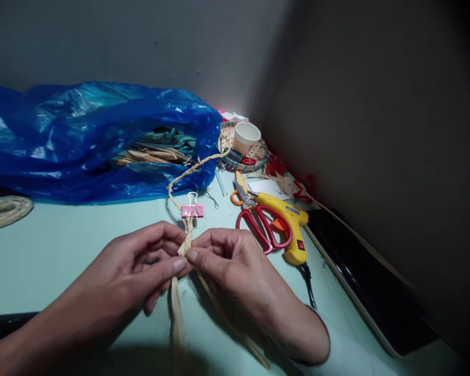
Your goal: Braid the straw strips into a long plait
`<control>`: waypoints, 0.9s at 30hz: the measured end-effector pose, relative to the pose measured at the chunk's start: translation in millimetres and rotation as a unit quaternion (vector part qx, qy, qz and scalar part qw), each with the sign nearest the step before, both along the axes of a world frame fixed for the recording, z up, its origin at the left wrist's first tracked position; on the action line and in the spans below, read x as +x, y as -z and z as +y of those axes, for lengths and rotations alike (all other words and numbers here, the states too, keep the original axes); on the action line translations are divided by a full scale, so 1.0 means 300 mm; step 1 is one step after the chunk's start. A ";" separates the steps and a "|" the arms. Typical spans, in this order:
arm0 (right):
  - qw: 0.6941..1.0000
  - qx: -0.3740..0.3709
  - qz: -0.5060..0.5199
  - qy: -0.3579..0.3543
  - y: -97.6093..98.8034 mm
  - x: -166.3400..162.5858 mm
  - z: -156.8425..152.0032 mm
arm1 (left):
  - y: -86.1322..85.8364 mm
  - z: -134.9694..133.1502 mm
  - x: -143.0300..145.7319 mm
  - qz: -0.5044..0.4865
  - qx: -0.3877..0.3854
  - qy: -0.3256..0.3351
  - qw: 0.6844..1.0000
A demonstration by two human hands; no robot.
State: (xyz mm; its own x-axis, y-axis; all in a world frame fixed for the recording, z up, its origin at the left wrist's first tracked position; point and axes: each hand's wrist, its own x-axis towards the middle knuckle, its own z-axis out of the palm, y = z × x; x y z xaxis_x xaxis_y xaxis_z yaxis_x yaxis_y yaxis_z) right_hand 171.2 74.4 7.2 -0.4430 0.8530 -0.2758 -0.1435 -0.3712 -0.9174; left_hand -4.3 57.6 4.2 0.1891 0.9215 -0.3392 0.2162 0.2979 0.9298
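Both my hands meet at the near end of a pale, plant-fibre braid (188, 233). My left hand (141, 266) pinches it from the left between thumb and fingers. From the right, my right hand (227, 261) grips it with thumb and forefinger. One loose fibre strip (176, 310) hangs below my left hand, and another slants down to the right under my right hand. A pink binder clip (192, 210) with wire handles is clamped on the braid just beyond my fingers. Past the clip, a thin twisted cord (194, 168) curves away toward the basket.
A blue plastic bag (82, 136) holding dried fibre strips lies at the back left. A woven basket (264, 151) holds a paper cup (247, 136). Red-handled scissors (254, 230) and a yellow glue gun (295, 230) lie to the right, beside a black flat object (368, 282).
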 end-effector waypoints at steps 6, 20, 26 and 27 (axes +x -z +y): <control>0.998 0.029 -0.058 -0.010 0.000 0.009 0.004 | -0.001 0.010 0.004 -0.046 -0.054 -0.002 0.997; 0.950 0.183 -0.252 -0.013 0.022 0.012 -0.023 | 0.017 0.013 -0.049 0.012 -0.048 0.025 0.998; 0.920 0.237 -0.313 -0.015 0.023 0.013 -0.036 | 0.010 -0.012 -0.031 0.085 -0.004 -0.006 0.996; 0.915 0.244 -0.320 -0.017 0.024 0.012 -0.040 | 0.006 -0.011 -0.027 0.087 -0.003 0.002 0.996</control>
State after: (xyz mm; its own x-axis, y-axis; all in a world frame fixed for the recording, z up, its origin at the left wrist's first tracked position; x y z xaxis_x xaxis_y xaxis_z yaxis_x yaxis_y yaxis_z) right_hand 174.9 62.5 0.1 -0.3527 0.9324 -0.0792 0.4859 0.1102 -0.8670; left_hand -12.6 54.3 2.3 0.1304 0.9185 -0.3732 0.3755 0.3026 0.8760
